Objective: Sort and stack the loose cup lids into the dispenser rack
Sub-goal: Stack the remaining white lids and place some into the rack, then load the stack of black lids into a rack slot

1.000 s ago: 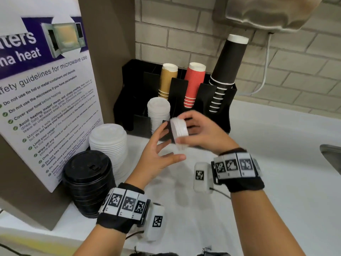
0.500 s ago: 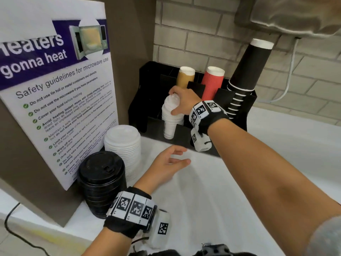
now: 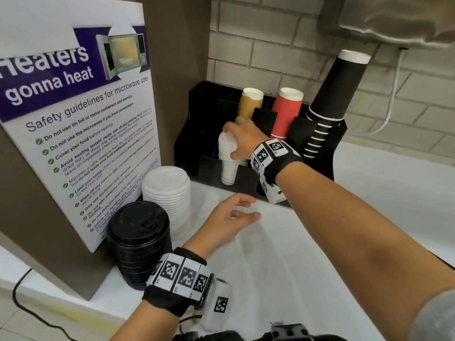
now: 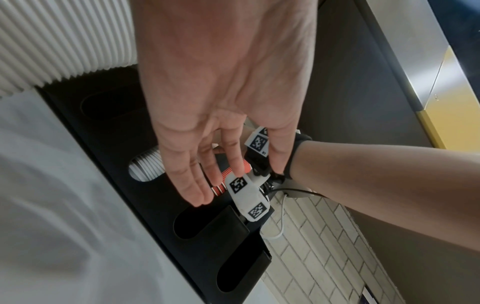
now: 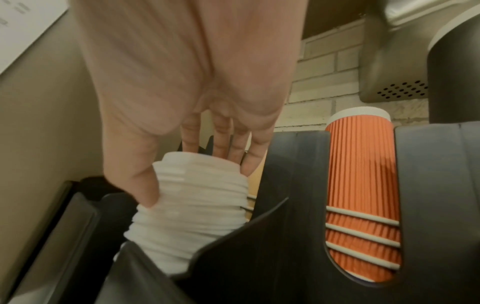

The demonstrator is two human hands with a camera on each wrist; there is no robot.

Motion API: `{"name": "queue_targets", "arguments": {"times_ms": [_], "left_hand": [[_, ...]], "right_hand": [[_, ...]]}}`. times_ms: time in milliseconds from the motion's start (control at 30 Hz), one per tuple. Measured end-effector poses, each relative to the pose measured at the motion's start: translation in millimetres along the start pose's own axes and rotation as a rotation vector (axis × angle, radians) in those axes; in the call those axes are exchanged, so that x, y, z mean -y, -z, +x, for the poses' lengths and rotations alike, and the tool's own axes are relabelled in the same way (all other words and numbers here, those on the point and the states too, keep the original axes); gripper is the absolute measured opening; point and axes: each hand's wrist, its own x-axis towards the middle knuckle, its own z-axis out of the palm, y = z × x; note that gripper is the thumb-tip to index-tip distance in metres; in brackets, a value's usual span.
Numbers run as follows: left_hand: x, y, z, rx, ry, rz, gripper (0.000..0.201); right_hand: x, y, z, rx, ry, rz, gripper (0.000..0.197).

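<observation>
A stack of small white lids [image 3: 227, 168] [image 5: 197, 205] [image 4: 145, 168] stands in a front slot of the black dispenser rack [image 3: 246, 177] [image 5: 298, 185]. My right hand [image 3: 230, 143] [image 5: 192, 176] grips the top of that stack, with the fingers over its far edge and the thumb on its near side. My left hand [image 3: 251, 209] [image 4: 228, 176] hovers open, palm down, over the white counter just in front of the rack and holds nothing. A stack of larger white lids [image 3: 167, 193] and a stack of black lids [image 3: 139, 239] stand loose on the counter at the left.
Brown [image 3: 250, 104], red [image 3: 286, 112] and tall black [image 3: 332, 94] cup stacks fill the rack's rear slots. A microwave safety sign [image 3: 81, 119] leans on the left wall beside the lid stacks. A metal wall dispenser [image 3: 394, 18] hangs above the white counter [image 3: 307, 242].
My right hand carried a small bunch of white lids from above the counter to the rack and set it on the stack there. The left hand let go and dropped lower.
</observation>
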Motion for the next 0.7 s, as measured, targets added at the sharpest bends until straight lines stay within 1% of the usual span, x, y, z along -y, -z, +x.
{"name": "queue_targets", "arguments": {"times_ms": [200,267,333,400,467,500,533,567,600,633,667,700], "left_hand": [[-0.3,-1.5,-2.3,-0.005,0.001,0.019,0.025],[-3.6,-1.6,-4.2,-0.004,-0.005,0.032,0.026],[-12.1,-1.8,-6.2,0.005,-0.024,0.058,0.026],[-27.7,-1.1,-9.4,0.044,-0.069,0.112,0.025],[-50.4,2.6,-15.2,0.111,-0.165,0.182,0.023],[-62.9,6.7,-19.8,0.144,-0.215,0.213,0.020],[-75.4,12.6,-24.7,0.170,-0.252,0.253,0.016],[-86.9,19.8,-29.8,0.184,-0.267,0.313,0.013],[-96.7,28.0,-35.1,0.179,-0.266,0.395,0.012],[-104.4,37.0,-40.4,0.157,-0.252,0.497,0.014],[-110.0,46.7,-45.3,0.125,-0.225,0.607,0.016],[-113.6,55.9,-50.2,0.091,-0.186,0.704,0.018]], "right_hand": [[2.7,-1.8,-4.5,0.032,-0.004,-0.062,0.078],[2.2,-0.6,-7.0,0.017,-0.006,-0.081,0.082],[0.7,4.4,-11.1,-0.032,-0.008,-0.060,0.083],[-1.0,10.4,-18.0,-0.136,-0.016,0.105,0.075],[-2.6,14.1,-29.1,-0.264,-0.031,0.337,0.056],[-1.9,14.4,-37.6,-0.287,-0.053,0.418,0.045],[0.1,13.8,-48.1,-0.251,-0.076,0.465,0.032],[3.9,10.7,-59.6,-0.141,-0.082,0.469,0.020],[9.6,6.0,-71.6,0.011,-0.051,0.429,0.010],[17.5,-0.2,-83.2,0.162,0.007,0.381,0.005],[27.6,-7.8,-94.1,0.302,0.066,0.359,0.008],[38.4,-16.1,-103.8,0.427,0.111,0.365,0.018]]}}
